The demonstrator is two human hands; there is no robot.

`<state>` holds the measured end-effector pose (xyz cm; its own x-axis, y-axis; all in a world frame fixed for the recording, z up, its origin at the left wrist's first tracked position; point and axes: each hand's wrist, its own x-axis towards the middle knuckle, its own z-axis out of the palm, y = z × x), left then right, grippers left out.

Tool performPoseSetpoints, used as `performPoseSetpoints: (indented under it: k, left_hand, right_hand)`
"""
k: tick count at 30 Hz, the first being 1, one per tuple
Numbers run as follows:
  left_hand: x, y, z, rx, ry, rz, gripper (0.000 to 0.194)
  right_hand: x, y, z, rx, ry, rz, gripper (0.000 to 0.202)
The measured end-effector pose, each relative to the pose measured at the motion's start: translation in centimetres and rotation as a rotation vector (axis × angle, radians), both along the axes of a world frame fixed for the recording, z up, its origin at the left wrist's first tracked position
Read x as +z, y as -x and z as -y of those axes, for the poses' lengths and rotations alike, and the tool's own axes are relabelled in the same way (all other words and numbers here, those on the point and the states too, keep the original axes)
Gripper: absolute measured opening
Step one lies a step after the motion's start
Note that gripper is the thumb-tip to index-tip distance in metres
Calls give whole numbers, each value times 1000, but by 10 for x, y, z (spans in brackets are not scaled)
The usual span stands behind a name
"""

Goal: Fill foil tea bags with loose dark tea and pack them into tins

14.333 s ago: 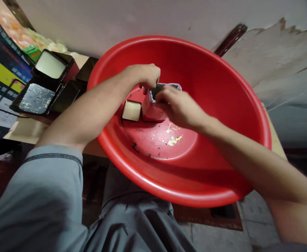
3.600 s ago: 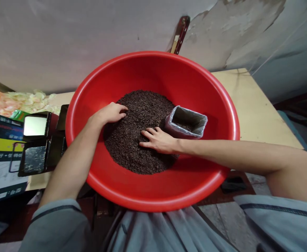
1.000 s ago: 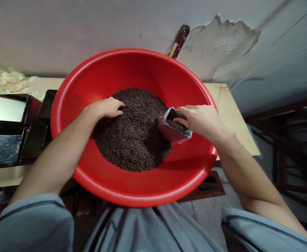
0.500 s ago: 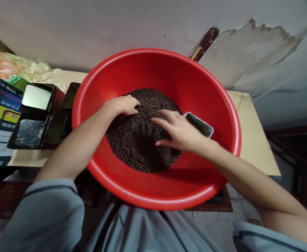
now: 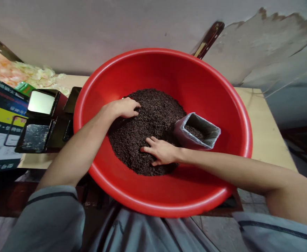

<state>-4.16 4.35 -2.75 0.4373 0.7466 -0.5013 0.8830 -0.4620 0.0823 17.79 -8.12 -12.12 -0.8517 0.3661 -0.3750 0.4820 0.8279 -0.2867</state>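
A heap of dark, dry bits that look like loose tea leaves (image 5: 153, 105) lies in the bottom of a big red basin (image 5: 208, 80). My left hand (image 5: 127, 107) rests on the left side of the heap, fingers loosely bent and holding nothing that I can see. Lower on the heap, my right hand (image 5: 164, 151) touches the leaves with its fingers spread. Just beyond its wrist, a square-mouthed bag (image 5: 179, 134) leans tilted inside the basin, with some of the same dark leaves visible within.
Several dark, open box-like tins (image 5: 61, 131) lie left of the basin, beside a printed bag (image 5: 1, 122) and pale artificial flowers (image 5: 38, 75). The basin stands on a light wooden tabletop (image 5: 269, 129), against a wall with peeling paint (image 5: 277, 38).
My right hand has moved down and left onto the leaves, uncovering more of the bag. My left hand stays about where it was. The view has shifted slightly.
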Motion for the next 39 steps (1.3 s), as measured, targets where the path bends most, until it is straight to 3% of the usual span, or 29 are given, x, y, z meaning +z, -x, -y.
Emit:
performPoseSetpoints:
  k: [8,14,17,22,28,36,39]
  left_hand:
    - [0,-1,-3,-7,7,-45,56]
    - [-1,1,-4,-22,0,-49,57]
    - [-4,2,-6,-11,-1,-18,59]
    - [-18,8,-14,-36,-42,24,60]
    - [-28,14,-20,10,-25,81,59]
    - [-28,13,-18,21,-25,90,58]
    - [-28,13,-19,35,-28,116,58]
  right_hand:
    - [8,2,-11,-66,74,-103,57]
    - [40,-8,-31,-293,84,-448,48]
    - [68,-29,-34,-428,58,-667,39]
    - [97,-89,-30,-763,-32,-753,39]
    - [91,-143,-27,-966,31,-604,49]
    - [88,-141,-27,-1042,-45,-570,49]
    - [87,-141,-31,-1013,-87,-568,44]
